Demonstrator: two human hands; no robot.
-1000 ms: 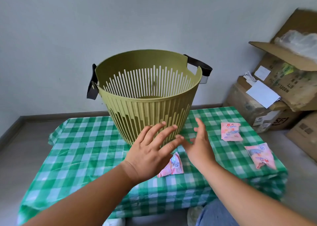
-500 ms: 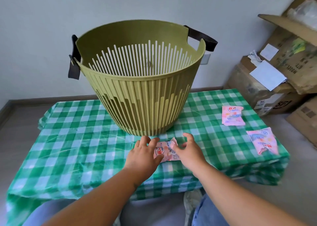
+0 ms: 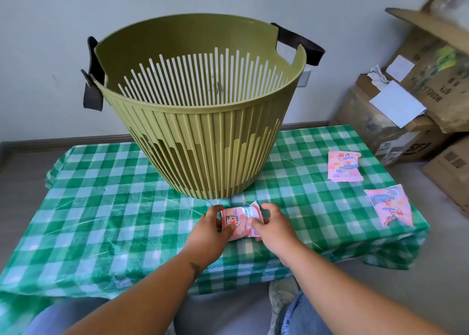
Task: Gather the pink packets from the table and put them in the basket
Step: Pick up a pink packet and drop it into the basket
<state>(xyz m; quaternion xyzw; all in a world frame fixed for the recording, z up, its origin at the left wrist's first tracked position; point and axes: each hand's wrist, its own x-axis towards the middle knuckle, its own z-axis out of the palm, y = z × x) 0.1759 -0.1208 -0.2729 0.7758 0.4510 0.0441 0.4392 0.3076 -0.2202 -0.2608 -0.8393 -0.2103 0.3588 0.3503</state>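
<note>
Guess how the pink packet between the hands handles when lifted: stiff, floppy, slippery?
Probably floppy: the pink packet already looks crumpled between the left hand and right hand. Its glossy film suggests some slipperiness. Likely light and unlikely to roll, like the flat packets nearby.

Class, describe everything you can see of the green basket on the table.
The basket is olive-green, plastic-looking, round and tapering downward, with vertical slots in its wall. A dark strap handle hangs at each side. It stands upright on the checked tablecloth, near the far edge; no packets show inside. Neither hand touches it.
</note>
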